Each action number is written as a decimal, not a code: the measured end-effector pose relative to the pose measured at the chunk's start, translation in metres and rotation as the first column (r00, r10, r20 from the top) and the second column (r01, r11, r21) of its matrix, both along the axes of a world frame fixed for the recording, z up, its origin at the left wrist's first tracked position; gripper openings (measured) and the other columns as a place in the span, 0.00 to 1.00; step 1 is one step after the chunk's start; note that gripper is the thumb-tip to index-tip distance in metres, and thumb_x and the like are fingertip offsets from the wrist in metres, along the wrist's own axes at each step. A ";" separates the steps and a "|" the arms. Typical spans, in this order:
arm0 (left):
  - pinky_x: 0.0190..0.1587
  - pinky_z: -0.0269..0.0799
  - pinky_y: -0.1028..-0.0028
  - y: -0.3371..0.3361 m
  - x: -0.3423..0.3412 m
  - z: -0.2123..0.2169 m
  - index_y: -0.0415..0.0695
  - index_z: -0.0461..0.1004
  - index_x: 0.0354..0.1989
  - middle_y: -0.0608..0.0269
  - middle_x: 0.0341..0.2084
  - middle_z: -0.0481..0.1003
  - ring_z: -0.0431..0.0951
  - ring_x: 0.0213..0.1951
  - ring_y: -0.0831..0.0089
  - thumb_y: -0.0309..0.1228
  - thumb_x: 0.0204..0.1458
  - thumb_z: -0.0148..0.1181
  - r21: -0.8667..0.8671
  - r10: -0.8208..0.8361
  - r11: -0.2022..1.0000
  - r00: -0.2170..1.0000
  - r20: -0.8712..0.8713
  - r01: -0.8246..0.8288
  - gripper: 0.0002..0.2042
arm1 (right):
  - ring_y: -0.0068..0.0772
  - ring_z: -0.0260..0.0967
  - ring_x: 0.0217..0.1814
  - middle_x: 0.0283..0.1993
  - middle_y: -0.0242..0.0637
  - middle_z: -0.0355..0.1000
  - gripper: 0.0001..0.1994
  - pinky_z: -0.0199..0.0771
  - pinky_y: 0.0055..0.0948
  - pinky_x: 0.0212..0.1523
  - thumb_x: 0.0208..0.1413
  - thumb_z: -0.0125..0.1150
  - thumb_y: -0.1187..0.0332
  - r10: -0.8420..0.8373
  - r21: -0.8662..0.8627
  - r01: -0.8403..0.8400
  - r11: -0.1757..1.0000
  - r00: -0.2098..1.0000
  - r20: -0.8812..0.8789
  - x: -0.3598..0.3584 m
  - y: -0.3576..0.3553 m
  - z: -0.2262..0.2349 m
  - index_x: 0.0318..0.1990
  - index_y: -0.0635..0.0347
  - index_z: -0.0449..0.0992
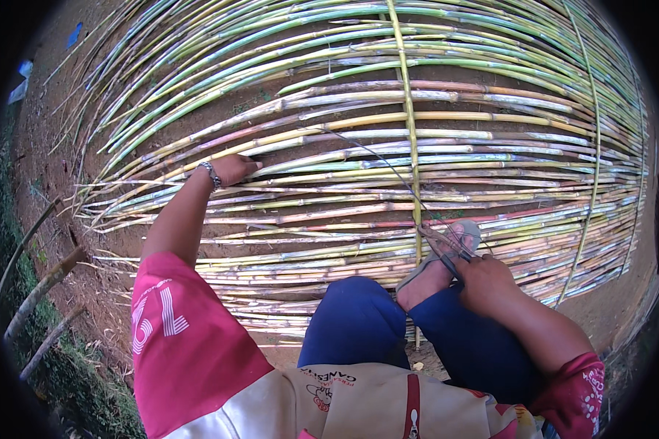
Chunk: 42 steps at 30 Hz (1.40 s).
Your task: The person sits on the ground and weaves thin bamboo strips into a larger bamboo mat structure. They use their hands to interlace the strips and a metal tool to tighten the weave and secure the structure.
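Thin bamboo poles, jointed and yellow, green and reddish, lie side by side in a wide spread on the ground. My left hand, with a metal watch at the wrist, reaches out to the left and is closed over one of the poles; its fingers are partly hidden. Near my sandalled foot, my right hand grips dark-handled pliers. A thin dark wire runs from near the pliers up and left across the poles.
A bamboo crosspiece lies across the poles in front of me, and a second crosspiece lies farther right. Bare brown soil borders the poles at left. Several thick sticks stand beside grass at lower left.
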State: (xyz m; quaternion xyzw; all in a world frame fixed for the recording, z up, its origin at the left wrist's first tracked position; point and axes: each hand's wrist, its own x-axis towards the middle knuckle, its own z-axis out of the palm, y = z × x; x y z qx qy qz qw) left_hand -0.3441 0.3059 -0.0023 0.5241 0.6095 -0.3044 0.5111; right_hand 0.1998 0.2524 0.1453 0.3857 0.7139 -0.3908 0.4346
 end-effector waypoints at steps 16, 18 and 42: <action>0.48 0.78 0.60 -0.036 -0.002 -0.009 0.40 0.84 0.47 0.44 0.35 0.84 0.85 0.41 0.50 0.51 0.53 0.72 0.447 0.136 0.893 0.979 -0.149 -0.056 0.25 | 0.55 0.77 0.52 0.46 0.54 0.79 0.20 0.79 0.47 0.56 0.51 0.62 0.72 0.009 0.051 -0.005 0.999 0.997 -0.078 0.012 -0.016 -0.008 0.54 0.62 0.76; 0.48 0.78 0.58 -0.050 0.005 -0.004 0.42 0.85 0.42 0.47 0.35 0.84 0.85 0.41 0.50 0.52 0.51 0.73 0.633 0.228 0.771 0.959 -0.170 -0.071 0.24 | 0.55 0.77 0.52 0.46 0.54 0.79 0.21 0.79 0.47 0.55 0.51 0.61 0.72 0.024 0.032 -0.023 0.999 0.998 -0.052 0.011 -0.010 -0.008 0.54 0.62 0.76; 0.53 0.70 0.59 -0.116 0.036 -0.055 0.45 0.84 0.38 0.58 0.36 0.84 0.82 0.41 0.58 0.41 0.53 0.74 0.986 0.391 0.149 0.920 0.007 -0.071 0.13 | 0.53 0.80 0.50 0.44 0.53 0.81 0.18 0.81 0.46 0.51 0.55 0.60 0.70 0.055 0.041 -0.053 0.998 0.997 -0.055 0.005 -0.009 -0.005 0.53 0.64 0.77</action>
